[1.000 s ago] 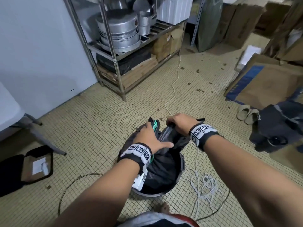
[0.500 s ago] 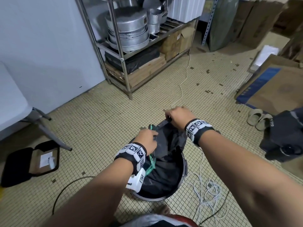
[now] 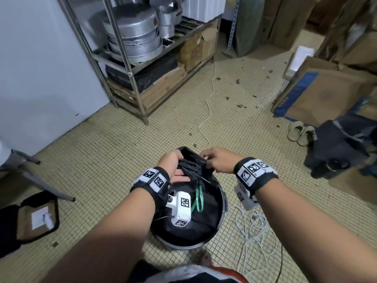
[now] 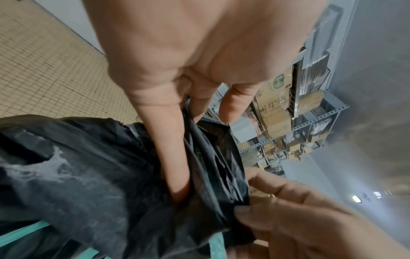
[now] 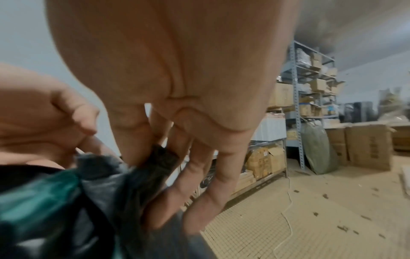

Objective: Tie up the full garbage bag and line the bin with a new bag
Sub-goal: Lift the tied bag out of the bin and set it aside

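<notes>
A round dark bin (image 3: 221,209) stands on the tiled floor below me, lined with a full black garbage bag (image 3: 202,223). A green drawstring (image 3: 199,198) loops out of the bag's gathered top. My left hand (image 3: 173,167) grips the bunched plastic (image 4: 208,157) from the left, thumb and fingers around it. My right hand (image 3: 217,160) pinches the same gathered top (image 5: 159,157) from the right, thumb against curled fingers. The two hands nearly touch above the bin's far rim. The bag's contents are hidden.
A metal shelf rack (image 3: 130,74) with stacked steel pans stands ahead on the left by the wall. White cable (image 3: 253,227) lies coiled right of the bin. Cardboard boxes (image 3: 326,94), slippers (image 3: 299,132) and a dark bag (image 3: 342,146) sit on the right. An open black case (image 3: 30,219) lies left.
Both hands have drawn together at the bag's top, bunching the plastic tighter. The left hand rose from the near side to meet the right, and the green drawstring now hangs loose below.
</notes>
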Demonstrator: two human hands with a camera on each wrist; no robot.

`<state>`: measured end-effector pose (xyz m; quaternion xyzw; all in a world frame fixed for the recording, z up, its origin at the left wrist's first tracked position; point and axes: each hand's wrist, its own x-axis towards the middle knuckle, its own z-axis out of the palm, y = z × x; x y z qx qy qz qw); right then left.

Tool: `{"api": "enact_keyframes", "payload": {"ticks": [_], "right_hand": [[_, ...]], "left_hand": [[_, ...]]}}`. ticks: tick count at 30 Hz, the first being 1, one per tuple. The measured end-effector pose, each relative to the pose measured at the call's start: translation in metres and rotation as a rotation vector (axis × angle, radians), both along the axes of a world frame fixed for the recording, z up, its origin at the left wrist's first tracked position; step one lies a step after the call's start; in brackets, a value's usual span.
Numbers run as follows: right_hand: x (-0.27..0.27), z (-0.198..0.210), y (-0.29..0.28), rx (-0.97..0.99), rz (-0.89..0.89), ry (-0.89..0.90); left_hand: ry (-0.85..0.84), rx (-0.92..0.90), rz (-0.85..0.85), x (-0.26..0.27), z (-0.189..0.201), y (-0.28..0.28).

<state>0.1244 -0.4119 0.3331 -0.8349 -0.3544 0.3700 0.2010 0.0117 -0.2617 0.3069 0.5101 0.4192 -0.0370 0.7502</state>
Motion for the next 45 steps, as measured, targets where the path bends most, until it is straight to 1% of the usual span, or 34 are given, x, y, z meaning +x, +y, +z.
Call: {"api": "enact_keyframes", "payload": {"ticks": [1, 3, 6, 8, 9, 10, 12, 15, 16, 17, 18, 19, 21, 22, 23, 24, 26, 27, 28, 29, 31, 33, 34, 36, 38, 39, 40, 41, 43, 44, 45], "right_hand": [[-0.009, 0.002, 0.0, 0.012, -0.072, 0.044], [-0.026, 0.005, 0.001, 0.021, -0.166, 0.017], [-0.056, 0.006, 0.005, -0.009, -0.156, -0.066], [-0.075, -0.003, 0.009, -0.06, -0.129, -0.177], [-0.084, -0.01, 0.012, -0.074, -0.144, -0.248], [-0.093, -0.018, 0.014, -0.065, -0.183, -0.316], [-0.109, -0.033, 0.016, 0.015, -0.314, -0.412], [-0.127, -0.045, 0.016, 0.135, -0.526, -0.399], [-0.132, -0.048, 0.016, 0.156, -0.555, -0.376], [-0.136, -0.049, 0.015, 0.165, -0.566, -0.364], [-0.14, -0.05, 0.015, 0.164, -0.565, -0.37], [-0.143, -0.05, 0.015, 0.156, -0.56, -0.385], [-0.15, -0.05, 0.016, 0.144, -0.571, -0.377], [-0.153, -0.049, 0.016, 0.136, -0.569, -0.363], [-0.156, -0.048, 0.017, 0.13, -0.566, -0.354], [-0.159, -0.047, 0.017, 0.129, -0.563, -0.351], [-0.163, -0.044, 0.019, 0.119, -0.561, -0.354], [-0.164, -0.043, 0.019, 0.114, -0.555, -0.359], [-0.164, -0.043, 0.018, 0.114, -0.548, -0.359], [-0.164, -0.044, 0.017, 0.12, -0.543, -0.353], [-0.165, -0.045, 0.014, 0.147, -0.558, -0.321], [-0.165, -0.05, 0.008, 0.191, -0.636, -0.269], [-0.165, -0.054, 0.005, 0.231, -0.713, -0.23], [-0.164, -0.062, -0.003, 0.391, -0.94, -0.107], [-0.163, -0.068, -0.007, 0.557, -1.141, 0.018], [-0.162, -0.071, -0.008, 0.61, -1.209, 0.067], [-0.16, -0.074, -0.009, 0.646, -1.262, 0.12], [-0.158, -0.076, -0.01, 0.659, -1.307, 0.171], [-0.149, -0.081, -0.011, 0.63, -1.387, 0.262], [-0.145, -0.085, -0.01, 0.597, -1.418, 0.281], [-0.14, -0.088, -0.007, 0.554, -1.436, 0.254]], "left_hand": [[-0.006, -0.001, -0.019, 0.0, 0.0, 0.001], [-0.012, -0.032, -0.055, 0.0, 0.0, 0.002], [-0.027, -0.091, -0.12, -0.005, 0.001, 0.006], [-0.049, -0.099, -0.18, -0.007, 0.002, 0.012], [-0.056, -0.1, -0.211, -0.009, 0.002, 0.015], [-0.061, -0.104, -0.241, -0.01, 0.002, 0.018], [-0.059, -0.109, -0.3, -0.014, 0.004, 0.025], [-0.035, -0.074, -0.466, -0.02, 0.009, 0.035], [-0.019, -0.018, -0.553, -0.022, 0.009, 0.039], [-0.011, 0.088, -0.656, -0.025, 0.009, 0.043], [-0.041, 0.249, -0.765, -0.027, 0.007, 0.048], [-0.119, 0.461, -0.877, -0.029, 0.006, 0.056], [-0.347, 0.964, -1.07, -0.031, 0.004, 0.076], [-0.441, 1.162, -1.129, -0.032, 0.001, 0.084], [-0.498, 1.283, -1.188, -0.031, -0.001, 0.09], [-0.531, 1.336, -1.273, -0.03, -0.005, 0.093], [-0.568, 1.349, -1.516, -0.025, -0.016, 0.094], [-0.585, 1.336, -1.601, -0.024, -0.021, 0.092], [-0.603, 1.284, -1.615, -0.023, -0.025, 0.09], [-0.619, 1.192, -1.565, -0.021, -0.029, 0.089], [-0.627, 0.978, -1.394, -0.018, -0.037, 0.091], [-0.596, 0.837, -1.26, -0.017, -0.044, 0.093], [-0.574, 0.806, -1.212, -0.017, -0.048, 0.095], [-0.532, 0.727, -1.114, -0.016, -0.055, 0.098], [-0.49, 0.56, -1.025, -0.015, -0.061, 0.1], [-0.47, 0.5, -0.993, -0.015, -0.063, 0.1], [-0.458, 0.497, -0.964, -0.013, -0.065, 0.098], [-0.449, 0.532, -0.939, -0.012, -0.066, 0.096], [-0.41, 0.646, -0.883, -0.008, -0.07, 0.089], [-0.383, 0.711, -0.854, -0.006, -0.073, 0.085], [-0.358, 0.767, -0.83, -0.003, -0.076, 0.081]]}}
